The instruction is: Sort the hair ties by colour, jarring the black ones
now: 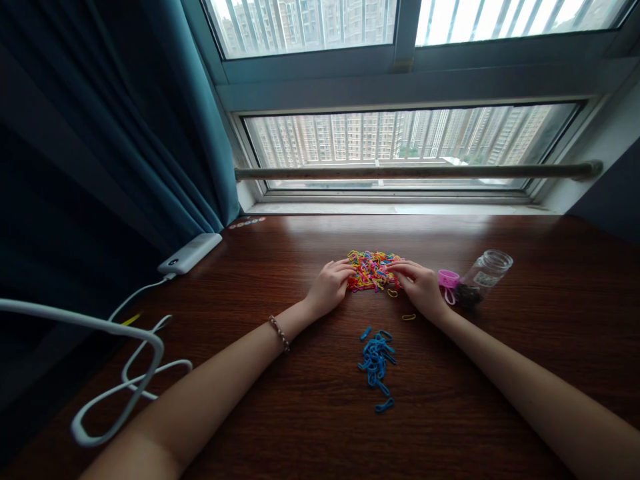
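A heap of small multicoloured rubber bands (373,272) lies on the dark wooden table. My left hand (330,285) rests against the heap's left edge, fingers stretched toward the bands and nothing visibly held. From the right, my right hand (419,285) reaches over the heap with its fingers extended and its thumb apart, touching the bands. Close to me is a separate cluster of blue rubber bands (376,360). Two loose yellow bands lie near my right hand, one of them a stray yellow band (409,317). Some fingertips are hidden among the bands.
Right of my right hand, a clear jar (484,277) lies tilted with dark contents, beside a pink ring-shaped item (449,279). A white power strip (191,253) and a white cable (150,373) are at left. Behind stand a window and a blue curtain (150,120).
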A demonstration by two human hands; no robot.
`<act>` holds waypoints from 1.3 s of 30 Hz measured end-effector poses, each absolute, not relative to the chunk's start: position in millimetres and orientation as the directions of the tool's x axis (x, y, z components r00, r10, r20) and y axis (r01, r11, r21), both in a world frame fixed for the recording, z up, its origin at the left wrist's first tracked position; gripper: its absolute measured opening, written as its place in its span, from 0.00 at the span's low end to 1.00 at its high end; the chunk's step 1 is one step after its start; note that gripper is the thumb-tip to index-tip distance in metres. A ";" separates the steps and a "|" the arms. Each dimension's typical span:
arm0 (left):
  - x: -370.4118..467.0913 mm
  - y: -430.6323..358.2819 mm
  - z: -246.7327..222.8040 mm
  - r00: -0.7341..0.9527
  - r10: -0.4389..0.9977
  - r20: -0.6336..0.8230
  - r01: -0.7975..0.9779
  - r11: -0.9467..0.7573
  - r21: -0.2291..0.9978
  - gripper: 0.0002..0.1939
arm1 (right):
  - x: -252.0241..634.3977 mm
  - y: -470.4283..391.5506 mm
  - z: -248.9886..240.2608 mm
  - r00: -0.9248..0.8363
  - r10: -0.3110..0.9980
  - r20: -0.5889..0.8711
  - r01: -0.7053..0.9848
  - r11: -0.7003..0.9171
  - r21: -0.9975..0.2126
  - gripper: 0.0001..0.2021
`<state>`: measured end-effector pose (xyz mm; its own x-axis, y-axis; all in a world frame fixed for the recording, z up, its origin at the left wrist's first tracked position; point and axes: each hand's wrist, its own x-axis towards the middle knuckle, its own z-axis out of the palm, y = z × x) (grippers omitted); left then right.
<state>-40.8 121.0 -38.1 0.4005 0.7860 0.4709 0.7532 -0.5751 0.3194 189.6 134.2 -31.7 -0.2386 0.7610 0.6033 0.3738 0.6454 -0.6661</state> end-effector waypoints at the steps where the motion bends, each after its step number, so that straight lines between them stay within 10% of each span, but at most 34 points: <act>1: -40.4 119.8 -38.5 0.415 0.795 0.442 0.764 -0.569 0.306 0.13 | 190.3 134.6 -32.1 -0.212 0.788 0.578 0.361 0.613 -0.703 0.08; 9: -39.0 114.6 -35.8 0.423 0.816 0.394 0.792 -0.544 0.277 0.13 | 195.2 140.6 -38.8 -0.088 0.875 0.476 0.313 0.478 -0.821 0.07; 24: -38.7 115.9 -34.7 0.371 0.822 0.432 0.769 -0.533 0.353 0.12 | 188.3 137.8 -42.9 -0.450 0.629 0.634 0.528 0.760 -0.379 0.09; 39: -42.2 121.2 -37.5 0.241 0.815 0.527 0.796 -0.477 0.373 0.16 | 188.5 134.4 -36.7 -0.237 0.692 0.682 0.485 0.693 -0.534 0.07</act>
